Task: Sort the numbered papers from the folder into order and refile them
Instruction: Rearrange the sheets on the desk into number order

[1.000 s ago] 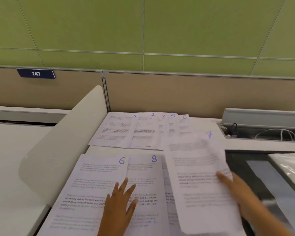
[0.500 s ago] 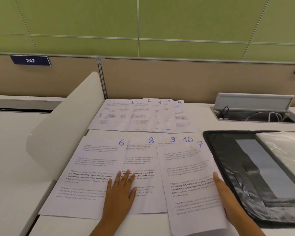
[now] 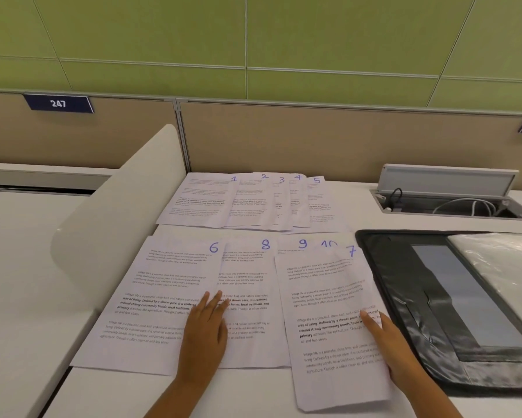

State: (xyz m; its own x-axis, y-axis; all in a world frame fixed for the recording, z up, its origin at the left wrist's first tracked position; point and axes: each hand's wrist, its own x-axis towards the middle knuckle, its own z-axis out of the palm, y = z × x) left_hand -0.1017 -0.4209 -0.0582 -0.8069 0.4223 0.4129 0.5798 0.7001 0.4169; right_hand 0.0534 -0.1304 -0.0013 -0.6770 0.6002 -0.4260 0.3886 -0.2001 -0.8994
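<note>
Nearest the viewer, the left hand (image 3: 206,330) lies flat, fingers straight and close together, pressing on the seam where the white printed sheet marked 6 (image 3: 160,300) overlaps the white printed sheet marked 8 (image 3: 250,303). The right hand (image 3: 389,342) rests on the right edge of the white printed sheet marked 7 (image 3: 329,327), its fingers extended over the paper; whether the thumb curls under the edge cannot be told. Sheet 7 lies tilted, its lower end reaching the front edge of the white counter (image 3: 21,267), and it covers most of the white sheet marked 9 (image 3: 302,244) and the white sheet marked 10 (image 3: 329,244), of which only the top strips with blue numerals show. Just right of sheet 7 lies the open black zip folder (image 3: 404,297), with a clear plastic sleeve (image 3: 501,260) on its far right part.

Behind this row, a second fan of white printed sheets marked 1 to 5 (image 3: 241,203) lies overlapping, left to right, against the beige partition (image 3: 283,137). A white curved divider panel (image 3: 111,212) stands left of the papers. At far right, an open grey cable tray (image 3: 446,194) holds white cables. A dark blue plate reading 247 (image 3: 58,103) sits on the partition, below a green panelled wall (image 3: 253,34).
</note>
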